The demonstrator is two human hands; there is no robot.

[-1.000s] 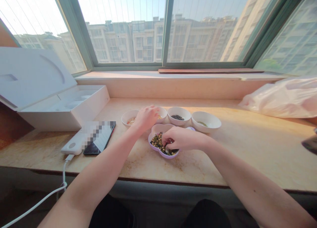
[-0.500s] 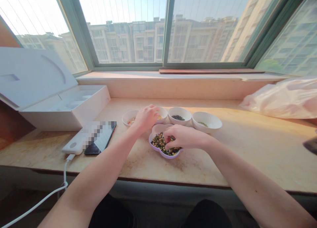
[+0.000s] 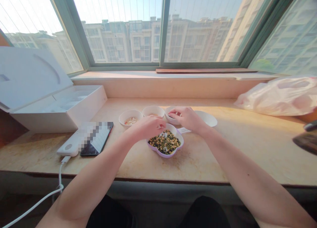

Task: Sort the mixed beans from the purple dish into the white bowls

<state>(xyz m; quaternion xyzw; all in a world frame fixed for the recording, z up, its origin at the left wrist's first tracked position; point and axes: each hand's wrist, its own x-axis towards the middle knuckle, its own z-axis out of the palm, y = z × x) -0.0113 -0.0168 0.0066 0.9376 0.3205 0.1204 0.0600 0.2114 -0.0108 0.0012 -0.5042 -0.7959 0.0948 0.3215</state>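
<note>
A lilac flower-shaped dish [image 3: 155, 147] of mixed dark, green and yellow beans sits on the stone sill. My left hand [image 3: 148, 126] hovers at its far left rim, fingers pinched together over the beans; what they hold is too small to name. My right hand [image 3: 186, 117] reaches past the dish to the third white bowl [image 3: 168, 110], fingertips pinched over it. Behind the dish stand other small white bowls: one with pale beans [image 3: 129, 117], one beside it [image 3: 153, 110], and one partly hidden by my right hand [image 3: 209, 119].
An open white box [image 3: 53, 107] stands at the left. A white power bank [image 3: 69, 145] with a cable and a black phone [image 3: 95, 142] lie beside it. A pink plastic bag [image 3: 279, 95] rests at the right. The sill's front edge runs below the dish.
My left hand came back from the second white bowl to the lilac dish's rim. My right hand left the lilac dish and moved forward to the third white bowl.
</note>
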